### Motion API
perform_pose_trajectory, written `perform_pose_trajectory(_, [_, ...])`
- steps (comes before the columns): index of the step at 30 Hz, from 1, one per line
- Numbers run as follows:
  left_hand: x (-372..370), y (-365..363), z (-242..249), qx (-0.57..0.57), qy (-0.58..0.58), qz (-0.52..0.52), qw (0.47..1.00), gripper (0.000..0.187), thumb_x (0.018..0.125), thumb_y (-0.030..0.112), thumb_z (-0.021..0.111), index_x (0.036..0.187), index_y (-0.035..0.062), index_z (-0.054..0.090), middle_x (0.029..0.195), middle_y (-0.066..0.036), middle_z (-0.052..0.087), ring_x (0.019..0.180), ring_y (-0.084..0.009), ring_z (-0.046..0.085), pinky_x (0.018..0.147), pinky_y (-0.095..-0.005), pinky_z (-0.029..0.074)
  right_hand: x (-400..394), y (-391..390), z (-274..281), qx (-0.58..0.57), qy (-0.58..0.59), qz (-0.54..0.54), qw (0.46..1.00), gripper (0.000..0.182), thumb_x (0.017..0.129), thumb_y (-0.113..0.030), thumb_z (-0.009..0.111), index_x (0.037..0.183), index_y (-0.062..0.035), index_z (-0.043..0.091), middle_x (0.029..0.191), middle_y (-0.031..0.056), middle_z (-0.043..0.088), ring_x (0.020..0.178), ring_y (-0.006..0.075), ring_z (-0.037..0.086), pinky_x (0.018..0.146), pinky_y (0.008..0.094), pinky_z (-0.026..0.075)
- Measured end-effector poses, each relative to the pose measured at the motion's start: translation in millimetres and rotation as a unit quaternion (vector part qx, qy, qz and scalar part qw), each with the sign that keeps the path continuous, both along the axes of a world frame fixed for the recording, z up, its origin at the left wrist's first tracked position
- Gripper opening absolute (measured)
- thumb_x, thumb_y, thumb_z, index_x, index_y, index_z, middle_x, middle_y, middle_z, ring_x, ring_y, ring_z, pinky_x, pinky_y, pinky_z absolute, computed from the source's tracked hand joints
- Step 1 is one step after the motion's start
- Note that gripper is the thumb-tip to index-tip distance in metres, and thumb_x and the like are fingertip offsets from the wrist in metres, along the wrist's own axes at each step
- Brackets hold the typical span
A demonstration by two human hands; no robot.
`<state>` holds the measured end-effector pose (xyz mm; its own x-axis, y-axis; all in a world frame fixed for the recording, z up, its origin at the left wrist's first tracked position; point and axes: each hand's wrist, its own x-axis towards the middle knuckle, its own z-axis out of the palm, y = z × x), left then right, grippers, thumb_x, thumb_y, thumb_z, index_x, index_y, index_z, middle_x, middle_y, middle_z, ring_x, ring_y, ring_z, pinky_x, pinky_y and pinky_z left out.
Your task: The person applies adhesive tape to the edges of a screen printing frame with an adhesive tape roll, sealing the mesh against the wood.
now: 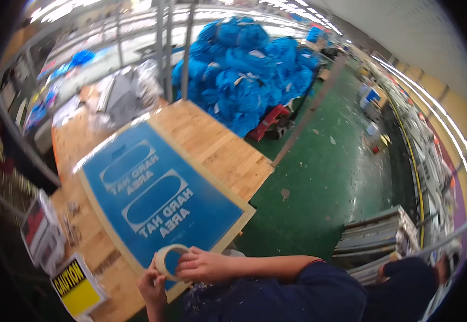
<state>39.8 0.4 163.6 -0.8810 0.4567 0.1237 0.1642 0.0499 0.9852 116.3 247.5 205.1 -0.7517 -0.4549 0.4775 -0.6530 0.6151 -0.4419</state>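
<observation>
Although the right hand hides part of the cream ring-shaped tape roll it grips, I see the roll tilted on edge, hole towards that hand, covering the near end of a blue rectangular panel with mirrored lettering. The left hand bunches its fingertips at the rim; whether they pinch tape, I can't tell. Lengthwise, the panel runs away across a pale wooden table, near a yellow-and-black caution sign.

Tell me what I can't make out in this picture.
Head view:
- Right side of the cream, round tape roll: covered by the bare right hand.
- Whether the left hand pinches a loose tape end: too small.
- Near edge of the flat, pale-edged blue panel: partly blocked by the hands.
- Small items on the tan wooden table: too blurred to name.
- Lower body of the dark-shirted person: cut off by the bottom edge.
</observation>
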Motion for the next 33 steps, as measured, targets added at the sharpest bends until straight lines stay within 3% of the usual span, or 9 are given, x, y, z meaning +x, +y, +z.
perform_pose_trajectory(2, [2.8,-4.5,-10.5,0.005,-0.001,-0.006,1.000,0.039,0.097,0.032,0.079,0.097,0.0000,0.057,0.133,-0.027,0.068,0.115,-0.0222,0.066,0.094,-0.0346,0.053,-4.9,7.4,2.9,0.009,0.049,0.005,0.999,0.033,0.084,-0.016,0.070,0.117,-0.0126,0.069,0.116,0.0036,0.068,0.116,0.0267,0.063,0.091,0.0454,0.046])
perform_pose_trajectory(3, [9.5,-4.4,-13.4,0.007,-0.022,0.043,0.999,0.033,0.094,0.028,0.080,0.099,-0.0016,0.066,0.126,-0.022,0.073,0.102,-0.0251,0.070,0.093,-0.0364,0.054,-3.9,7.9,7.0,-0.010,0.003,0.000,1.000,0.031,0.082,-0.015,0.071,0.114,-0.0128,0.070,0.116,0.0032,0.068,0.116,0.0262,0.064,0.092,0.0459,0.047])
perform_pose_trajectory(4, [4.6,0.8,10.1,-0.036,0.087,0.048,0.994,0.037,0.091,0.024,0.083,0.113,-0.0023,0.070,0.134,-0.020,0.071,0.108,-0.0262,0.071,0.095,-0.0381,0.055,-4.2,5.7,15.3,0.006,-0.020,-0.011,1.000,0.033,0.081,-0.014,0.073,0.114,-0.0128,0.072,0.118,0.0021,0.069,0.116,0.0249,0.065,0.092,0.0463,0.047])
perform_pose_trajectory(5, [2.9,11.7,48.0,0.011,0.030,0.053,0.998,0.044,0.090,0.022,0.085,0.125,-0.0001,0.070,0.131,-0.017,0.073,0.110,-0.0284,0.073,0.094,-0.0389,0.056,-6.1,3.7,16.1,0.000,-0.009,-0.014,1.000,0.037,0.079,-0.012,0.074,0.116,-0.0121,0.072,0.120,0.0017,0.069,0.117,0.0235,0.065,0.092,0.0457,0.047])
perform_pose_trajectory(7, [-11.9,0.5,59.2,-0.063,0.113,-0.019,0.991,0.035,0.091,0.015,0.082,0.123,0.0024,0.072,0.126,-0.017,0.075,0.108,-0.0304,0.075,0.092,-0.0395,0.058,-9.4,2.2,21.7,0.020,-0.015,-0.019,1.000,0.038,0.077,-0.013,0.076,0.115,-0.0115,0.073,0.123,0.0012,0.070,0.114,0.0224,0.066,0.091,0.0433,0.047])
perform_pose_trajectory(13, [-15.2,-9.7,69.5,-0.102,0.221,0.002,0.970,0.023,0.088,0.000,0.077,0.110,0.0030,0.075,0.112,-0.015,0.079,0.100,-0.0309,0.078,0.087,-0.0391,0.061,-12.4,-5.7,27.3,0.046,-0.027,0.003,0.999,0.035,0.078,-0.014,0.075,0.113,-0.0141,0.072,0.120,-0.0019,0.071,0.110,0.0197,0.067,0.089,0.0407,0.045])
perform_pose_trajectory(21, [-20.3,-22.0,66.5,-0.187,0.233,-0.038,0.954,0.015,0.086,0.008,0.081,0.100,0.0082,0.075,0.094,-0.007,0.080,0.086,-0.0247,0.077,0.074,-0.0362,0.057,-9.0,-3.7,15.3,0.065,-0.050,0.026,0.996,0.038,0.078,-0.014,0.077,0.116,-0.0171,0.072,0.120,-0.0045,0.069,0.113,0.0190,0.065,0.094,0.0418,0.046])
perform_pose_trajectory(27, [-17.7,-17.6,77.4,-0.281,0.227,-0.048,0.931,0.018,0.085,0.006,0.079,0.098,0.0099,0.067,0.095,-0.006,0.078,0.085,-0.0268,0.076,0.074,-0.0387,0.058,-9.1,-3.7,15.5,0.071,-0.048,0.024,0.996,0.040,0.078,-0.014,0.078,0.117,-0.0179,0.072,0.117,-0.0050,0.069,0.111,0.0182,0.065,0.093,0.0411,0.046])
perform_pose_trajectory(33, [-9.3,-3.3,67.0,-0.246,0.280,-0.017,0.928,0.019,0.082,0.000,0.074,0.092,0.0085,0.061,0.107,-0.009,0.079,0.098,-0.0286,0.077,0.086,-0.0403,0.061,-11.6,-1.8,9.3,0.050,-0.105,-0.011,0.993,0.030,0.080,-0.016,0.082,0.107,-0.0165,0.070,0.109,-0.0052,0.070,0.096,0.0195,0.064,0.082,0.0391,0.044])
